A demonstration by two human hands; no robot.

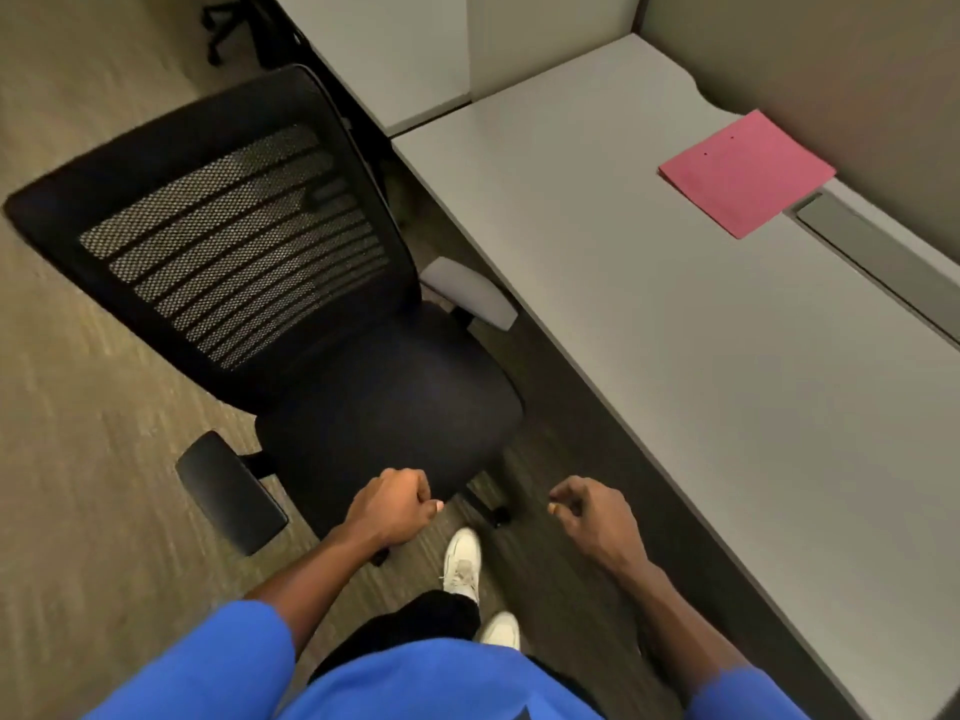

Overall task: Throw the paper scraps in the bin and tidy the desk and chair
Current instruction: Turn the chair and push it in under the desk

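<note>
Chair: the black mesh-backed chair (291,283) fills the left and centre of the frame, turned away from the desk with its seat facing the lower middle; one armrest lies at lower left, the other pale one sits just beside the desk edge; pulled out like this it likely awaits being pushed in.
Desk: the grey desk (701,345) runs from the upper middle down the right side; no paper scraps show on it, and no bin is in view.
Folder: a pink folder (748,174) lies flat at upper right, close to the partition wall and a grey cable slot; probably parked there out of the way.
Left hand: the left hand (395,506) is curled in a loose fist at the seat's front edge, lower centre; whether it grips the seat or only hovers against it cannot be told.
Right hand: the right hand (592,517) hangs loosely curled, fingers bent, holding nothing visible, between chair and desk.
Hands together: well apart, one at the seat, one free.
Stage: the scraps look gone; squaring the chair seems left.
</note>
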